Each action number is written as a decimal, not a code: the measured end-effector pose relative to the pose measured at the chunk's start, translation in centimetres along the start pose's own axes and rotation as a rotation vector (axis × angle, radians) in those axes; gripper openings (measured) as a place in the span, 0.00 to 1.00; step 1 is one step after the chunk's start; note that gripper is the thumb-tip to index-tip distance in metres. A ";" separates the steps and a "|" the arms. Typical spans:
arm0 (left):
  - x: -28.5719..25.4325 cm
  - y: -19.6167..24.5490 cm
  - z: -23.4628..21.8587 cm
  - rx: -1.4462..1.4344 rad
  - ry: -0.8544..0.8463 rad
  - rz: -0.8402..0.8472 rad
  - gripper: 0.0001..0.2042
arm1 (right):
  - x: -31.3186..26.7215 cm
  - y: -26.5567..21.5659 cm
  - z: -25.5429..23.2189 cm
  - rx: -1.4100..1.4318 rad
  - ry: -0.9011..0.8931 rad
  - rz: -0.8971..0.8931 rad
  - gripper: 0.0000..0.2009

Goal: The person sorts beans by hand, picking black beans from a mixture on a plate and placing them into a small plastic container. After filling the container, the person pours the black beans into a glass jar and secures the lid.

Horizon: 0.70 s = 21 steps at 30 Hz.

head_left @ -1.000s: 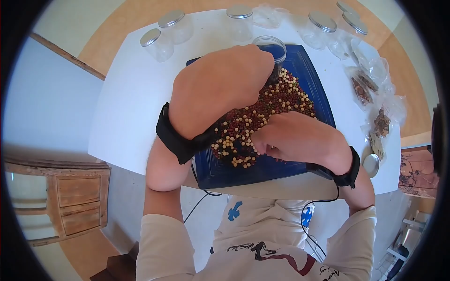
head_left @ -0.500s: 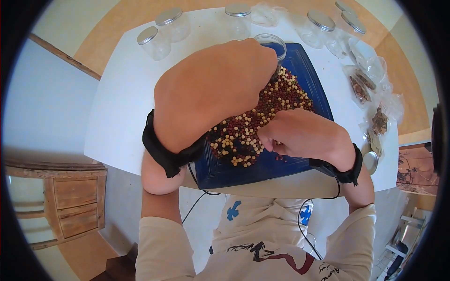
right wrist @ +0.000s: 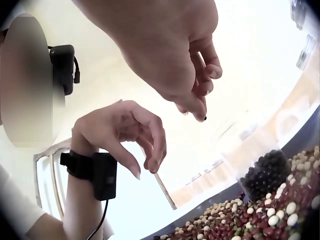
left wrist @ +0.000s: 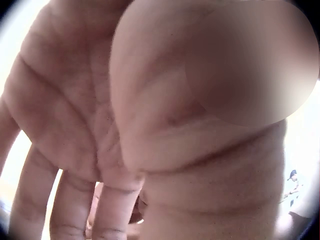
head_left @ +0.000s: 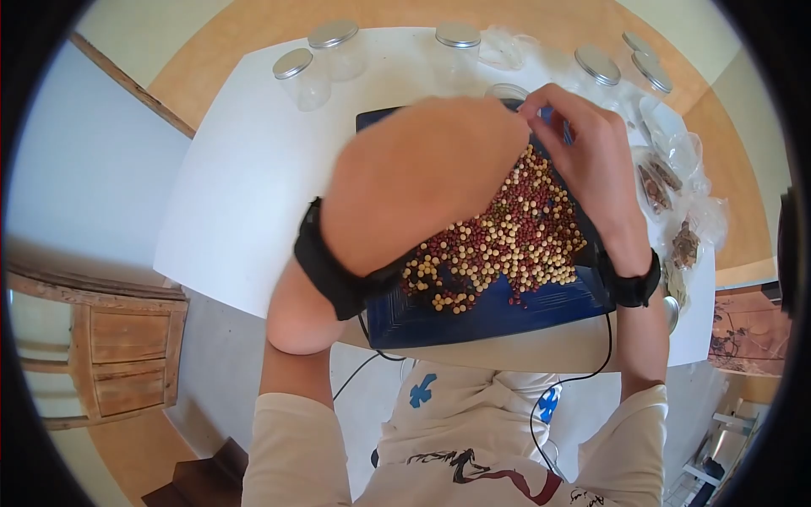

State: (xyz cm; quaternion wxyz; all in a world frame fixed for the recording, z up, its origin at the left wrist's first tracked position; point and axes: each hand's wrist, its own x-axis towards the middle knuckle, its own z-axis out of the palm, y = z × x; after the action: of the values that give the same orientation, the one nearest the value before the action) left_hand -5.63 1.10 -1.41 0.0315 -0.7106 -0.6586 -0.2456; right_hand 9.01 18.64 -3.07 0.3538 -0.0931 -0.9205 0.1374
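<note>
The blue tray [head_left: 494,325] is spread with mixed red, cream and green beans [head_left: 507,241]. Over its left half hovers my left hand [head_left: 427,182], whose relaxed, bent fingers hold nothing in the right wrist view [right wrist: 122,135]. My right hand [head_left: 591,144] is raised at the tray's far right, beside the open clear jar [head_left: 507,91]. Between its thumb and finger it pinches one small black bean [right wrist: 205,118], with the other fingers bent. Black beans [right wrist: 265,172] lie inside that jar, which stands among the mixed beans. In the head view my left hand hides part of the tray.
Several clear jars with silver lids [head_left: 333,34] stand along the white table's [head_left: 228,186] far side. Plastic bags with dried brown pieces [head_left: 655,186] lie at the right, near a round lid [head_left: 672,314]. A black cable [head_left: 610,338] hangs over the near edge.
My right hand has lifted away from the beans at the tray's near right and moved up to the jar's side. The head view has shifted a little; my left hand stays above the tray.
</note>
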 end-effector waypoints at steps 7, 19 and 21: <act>1.8 0.1 2.1 0.251 -0.205 -0.151 0.03 | -0.2 0.1 0.1 0.043 0.014 0.046 0.07; -0.6 -4.1 2.1 -0.044 -0.616 -0.318 0.05 | -0.2 -1.2 -1.9 0.221 -0.085 -0.026 0.06; -0.7 -4.5 2.2 -0.101 -0.615 -0.260 0.05 | -0.4 -1.3 -2.2 0.229 -0.151 -0.040 0.05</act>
State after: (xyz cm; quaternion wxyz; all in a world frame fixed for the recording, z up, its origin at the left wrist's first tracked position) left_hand -9.19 1.87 -4.90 -0.2356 -0.6621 -0.7093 -0.0543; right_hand 10.67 17.73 -1.34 0.2943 -0.0232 -0.9245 0.2410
